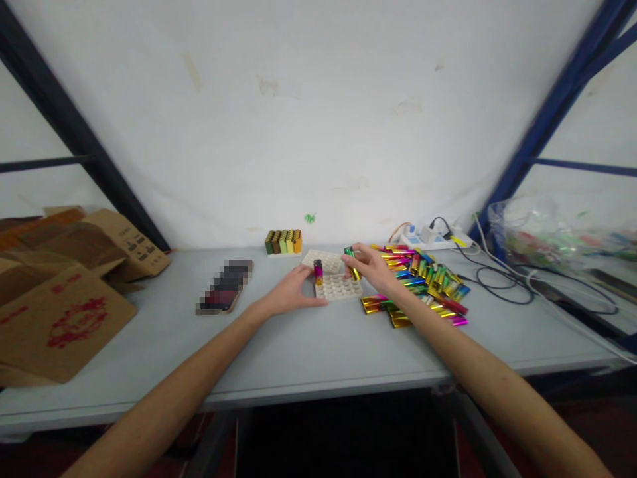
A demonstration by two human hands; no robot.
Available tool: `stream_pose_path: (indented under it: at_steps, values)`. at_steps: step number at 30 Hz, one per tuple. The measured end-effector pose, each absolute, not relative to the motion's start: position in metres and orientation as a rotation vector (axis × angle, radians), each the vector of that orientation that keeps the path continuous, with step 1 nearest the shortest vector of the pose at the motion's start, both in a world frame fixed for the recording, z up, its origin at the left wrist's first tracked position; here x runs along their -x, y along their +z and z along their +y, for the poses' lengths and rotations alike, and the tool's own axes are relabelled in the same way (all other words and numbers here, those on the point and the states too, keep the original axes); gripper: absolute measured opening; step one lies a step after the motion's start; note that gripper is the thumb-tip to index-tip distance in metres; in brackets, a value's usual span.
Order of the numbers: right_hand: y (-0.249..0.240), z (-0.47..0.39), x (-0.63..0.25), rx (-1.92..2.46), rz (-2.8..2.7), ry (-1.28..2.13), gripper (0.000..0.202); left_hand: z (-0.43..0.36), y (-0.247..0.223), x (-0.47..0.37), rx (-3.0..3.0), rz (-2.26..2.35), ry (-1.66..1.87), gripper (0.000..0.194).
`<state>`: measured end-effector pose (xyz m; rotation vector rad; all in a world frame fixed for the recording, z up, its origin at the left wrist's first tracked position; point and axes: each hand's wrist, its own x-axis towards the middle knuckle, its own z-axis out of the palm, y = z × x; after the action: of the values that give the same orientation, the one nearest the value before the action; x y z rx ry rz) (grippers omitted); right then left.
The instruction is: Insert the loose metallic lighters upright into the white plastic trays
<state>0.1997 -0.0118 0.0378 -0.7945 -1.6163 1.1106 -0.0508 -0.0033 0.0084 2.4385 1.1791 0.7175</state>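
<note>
A white plastic tray with rows of round holes (338, 289) lies at the middle of the table, with another pale part of it or a second tray (326, 260) behind. One shiny purple-and-gold lighter (318, 273) stands upright at the tray's left side. My left hand (291, 292) rests at the left edge of the tray, thumb and fingers spread apart around that corner, gripping nothing. Above the tray's right side, my right hand (372, 267) pinches a green-and-gold lighter (353, 264), held tilted. To the right spreads a loose pile of shiny multicoloured lighters (438, 282), partly covered by my right forearm.
A block of upright lighters (283, 242) stands near the wall. Left are a blurred-out phone-like object (226, 287) and cardboard boxes (70, 318). A power strip (432, 236), black cables (502, 282) and clear plastic bags (537, 229) occupy the right. Metal posts rise at both sides.
</note>
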Motion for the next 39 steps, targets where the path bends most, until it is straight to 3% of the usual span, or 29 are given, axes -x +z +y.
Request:
stream_pose_path:
  at_steps: [8,14,25,34,39]
  values:
    - [0.037,-0.017,-0.190,0.847,-1.484,1.184,0.047,-0.004,0.009,0.052,-2.448,1.181,0.717,0.077]
    - [0.041,-0.016,-0.192,0.911,-1.366,1.433,0.054,-0.004,0.010,0.051,-2.453,1.183,0.704,0.077]
    - [0.035,-0.019,-0.183,1.021,-1.411,1.268,0.044,-0.003,0.008,0.052,-2.447,1.165,0.725,0.080]
    - [0.033,-0.014,-0.182,0.951,-1.418,1.258,0.059,-0.003,0.009,0.052,-2.444,1.168,0.719,0.076]
    - [0.031,-0.016,-0.181,0.945,-1.608,0.985,0.054,-0.004,0.009,0.052,-2.458,1.164,0.707,0.076]
